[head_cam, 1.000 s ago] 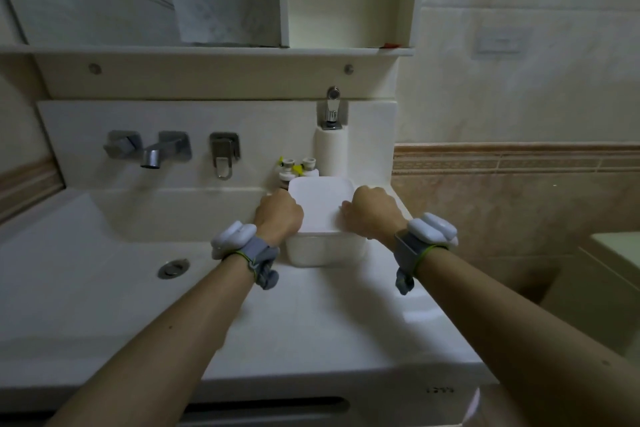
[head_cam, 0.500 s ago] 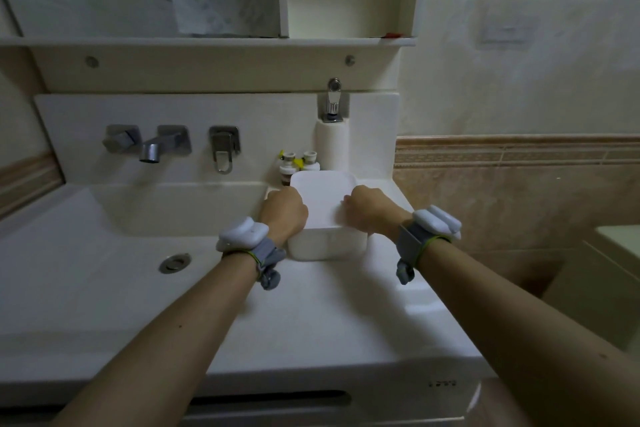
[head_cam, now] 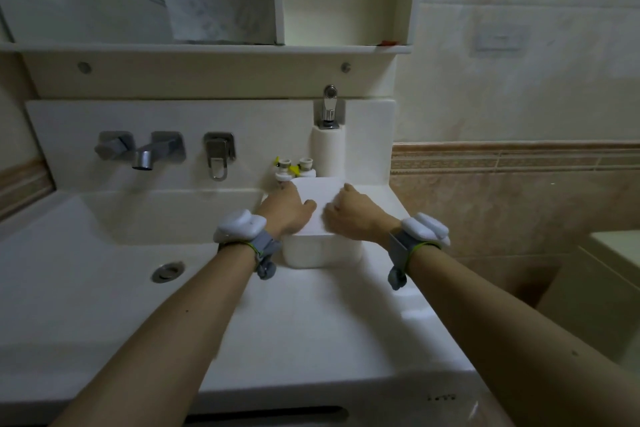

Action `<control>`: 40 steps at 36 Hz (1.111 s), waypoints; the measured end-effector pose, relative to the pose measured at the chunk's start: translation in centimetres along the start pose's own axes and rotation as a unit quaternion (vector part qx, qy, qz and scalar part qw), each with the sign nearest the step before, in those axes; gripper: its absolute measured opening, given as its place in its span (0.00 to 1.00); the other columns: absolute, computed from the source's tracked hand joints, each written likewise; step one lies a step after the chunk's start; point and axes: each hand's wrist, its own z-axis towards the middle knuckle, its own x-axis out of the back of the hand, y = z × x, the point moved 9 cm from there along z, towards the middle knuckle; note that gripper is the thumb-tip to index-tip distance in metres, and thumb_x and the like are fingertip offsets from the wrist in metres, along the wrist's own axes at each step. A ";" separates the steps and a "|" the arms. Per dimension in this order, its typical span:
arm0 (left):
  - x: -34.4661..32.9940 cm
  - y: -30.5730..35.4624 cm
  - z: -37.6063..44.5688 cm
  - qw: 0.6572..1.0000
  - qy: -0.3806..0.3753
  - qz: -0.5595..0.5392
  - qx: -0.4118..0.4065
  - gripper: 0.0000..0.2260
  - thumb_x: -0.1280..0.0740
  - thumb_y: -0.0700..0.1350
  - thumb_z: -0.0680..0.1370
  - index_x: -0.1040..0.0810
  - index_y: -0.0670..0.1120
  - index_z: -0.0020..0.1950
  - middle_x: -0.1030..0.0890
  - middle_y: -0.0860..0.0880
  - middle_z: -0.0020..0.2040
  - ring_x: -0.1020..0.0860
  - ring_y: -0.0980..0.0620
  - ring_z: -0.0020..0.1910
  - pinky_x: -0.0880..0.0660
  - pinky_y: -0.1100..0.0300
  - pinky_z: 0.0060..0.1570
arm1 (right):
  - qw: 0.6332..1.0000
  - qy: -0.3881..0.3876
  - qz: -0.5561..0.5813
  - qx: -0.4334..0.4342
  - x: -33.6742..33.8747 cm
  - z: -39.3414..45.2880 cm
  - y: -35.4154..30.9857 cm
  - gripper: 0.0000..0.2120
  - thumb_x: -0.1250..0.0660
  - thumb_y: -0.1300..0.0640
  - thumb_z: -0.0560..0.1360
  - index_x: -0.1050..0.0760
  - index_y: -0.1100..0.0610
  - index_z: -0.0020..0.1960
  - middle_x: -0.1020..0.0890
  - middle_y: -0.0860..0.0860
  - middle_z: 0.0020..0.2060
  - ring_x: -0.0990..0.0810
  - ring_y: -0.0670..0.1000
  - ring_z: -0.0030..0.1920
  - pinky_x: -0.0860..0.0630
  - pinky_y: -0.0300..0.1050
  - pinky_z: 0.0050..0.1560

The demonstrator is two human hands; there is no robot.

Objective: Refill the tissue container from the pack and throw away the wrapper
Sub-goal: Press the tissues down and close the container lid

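A white rectangular tissue container stands on the counter to the right of the basin, with its flat white lid on top. My left hand lies on the left part of the lid, thumb stretched toward the middle. My right hand rests on the right part of the lid with fingers curled. Both hands press down on the lid. No tissue pack or wrapper is in view.
Behind the container stand two small white bottles and a white roll under a chrome holder. The basin, its drain and the wall tap lie to the left. A shelf runs above.
Both hands have slid from the container's sides up onto the lid and closer together. The view has drifted slightly.
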 end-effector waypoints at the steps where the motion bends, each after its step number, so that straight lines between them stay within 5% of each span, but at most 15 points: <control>1: -0.2 0.3 0.4 1.000 0.005 0.007 -0.002 0.28 0.41 0.53 0.81 0.41 0.36 0.75 0.33 0.38 0.73 0.31 0.40 0.69 0.33 0.55 0.63 | 1.000 0.015 0.008 -0.005 0.2 0.3 0.2 0.17 0.46 0.51 0.80 0.33 0.63 0.40 0.23 0.65 0.55 0.29 0.59 0.50 0.34 0.47 0.55; 4: -0.8 0.9 1.1 1.000 0.017 0.016 -0.014 0.31 0.41 0.55 0.80 0.43 0.35 0.74 0.36 0.36 0.74 0.33 0.39 0.69 0.33 0.52 0.63 | 0.998 0.048 0.019 -0.023 1.3 0.5 0.5 0.17 0.45 0.50 0.80 0.28 0.63 0.49 0.25 0.64 0.58 0.27 0.60 0.55 0.31 0.53 0.62; 6: -0.9 0.7 1.5 1.000 0.025 0.005 -0.019 0.31 0.41 0.56 0.79 0.42 0.36 0.73 0.37 0.38 0.74 0.32 0.38 0.69 0.33 0.52 0.62 | 0.997 0.069 0.023 -0.035 2.1 0.6 0.9 0.14 0.43 0.52 0.80 0.30 0.63 0.56 0.27 0.63 0.61 0.27 0.63 0.62 0.31 0.51 0.56; 9: -1.2 0.2 2.1 0.999 0.018 -0.015 -0.028 0.31 0.39 0.58 0.78 0.42 0.39 0.72 0.37 0.40 0.74 0.32 0.40 0.69 0.33 0.52 0.62 | 0.996 0.053 0.061 -0.025 1.4 1.3 1.1 0.09 0.43 0.53 0.79 0.36 0.60 0.53 0.25 0.61 0.58 0.25 0.63 0.56 0.34 0.48 0.48; 13: -1.6 -0.1 3.0 0.999 0.004 -0.025 -0.027 0.35 0.38 0.60 0.77 0.45 0.40 0.73 0.37 0.40 0.75 0.32 0.40 0.70 0.33 0.52 0.62 | 0.996 0.011 0.082 -0.027 0.5 2.8 1.7 0.19 0.46 0.52 0.80 0.35 0.62 0.65 0.32 0.59 0.69 0.27 0.60 0.62 0.32 0.52 0.60; 25: -1.8 -0.4 2.6 0.989 -0.014 -0.145 0.002 0.28 0.36 0.55 0.79 0.40 0.42 0.73 0.33 0.45 0.72 0.31 0.45 0.69 0.36 0.60 0.56 | 0.998 0.009 0.045 -0.032 0.5 3.5 1.3 0.21 0.48 0.49 0.81 0.30 0.63 0.64 0.31 0.57 0.64 0.26 0.59 0.60 0.32 0.52 0.60; 31: -1.7 -1.3 2.3 0.971 -0.029 -0.233 0.036 0.35 0.34 0.50 0.78 0.50 0.44 0.77 0.29 0.45 0.67 0.25 0.43 0.62 0.29 0.58 0.56 | 0.993 0.064 0.064 -0.072 1.6 2.6 2.0 0.19 0.43 0.51 0.81 0.28 0.61 0.67 0.27 0.57 0.66 0.26 0.59 0.64 0.31 0.49 0.64; 36: -0.7 -0.8 1.3 0.975 -0.053 -0.216 -0.002 0.22 0.39 0.45 0.81 0.38 0.43 0.74 0.25 0.47 0.65 0.25 0.45 0.61 0.28 0.54 0.63 | 0.994 0.026 0.079 -0.069 1.9 1.8 2.4 0.22 0.41 0.49 0.81 0.33 0.62 0.69 0.28 0.59 0.67 0.27 0.59 0.65 0.32 0.49 0.64; 40: 0.3 0.1 0.8 0.982 -0.037 -0.184 -0.033 0.12 0.42 0.41 0.81 0.24 0.42 0.62 0.20 0.43 0.53 0.23 0.45 0.48 0.31 0.60 0.42 | 0.991 0.030 0.108 -0.073 2.4 1.7 2.7 0.24 0.41 0.48 0.80 0.35 0.62 0.70 0.28 0.60 0.67 0.27 0.60 0.64 0.30 0.52 0.64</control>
